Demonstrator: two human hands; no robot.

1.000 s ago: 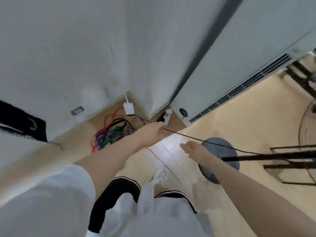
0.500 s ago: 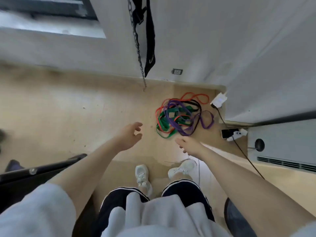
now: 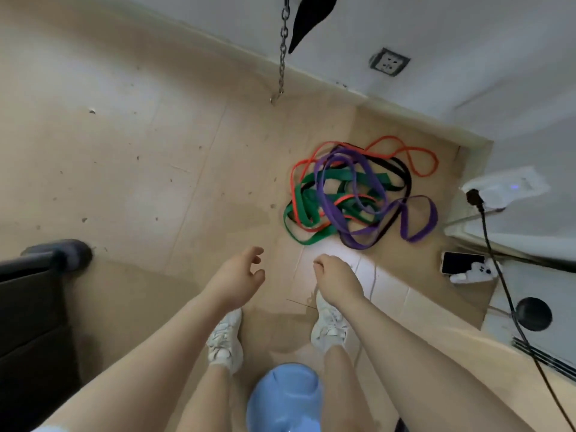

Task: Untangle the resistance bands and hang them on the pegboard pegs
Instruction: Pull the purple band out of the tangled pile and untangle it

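You are at the very start: the bands (image 3: 358,194) lie in one knotted heap on the floor, untouched, and nothing is in either hand. Take that heap as your landmark. It sits in the corner where the floor meets the wall, with the socket (image 3: 389,62) on the wall beyond it, the white adapter (image 3: 505,187) and its black cable (image 3: 498,275) to its right, and the phone (image 3: 461,262) on the near right of it. A chain (image 3: 282,51) hangs down beyond and to the left of the heap.

Your left hand (image 3: 238,277) hovers on the near side of the heap, fingers loosely curled and spread, holding nothing. Your right hand (image 3: 335,275) is beside it, also short of the heap, fingers curled under more tightly yet empty as far as the view shows. Neither touches a band. Your shoes (image 3: 226,338) stand just nearer than the hands.

The step in hand looks like the reach for the pile. Red, green, purple and black loops cross each other many times, so pulling on one will likely drag the rest. The next move calls for picking a loop that lies outermost, perhaps the red one on the far right or the purple one nearest the phone, and pinning the heap with your other hand while you draw it free. No pegboard is in view, so you will need to find it before hanging anything.
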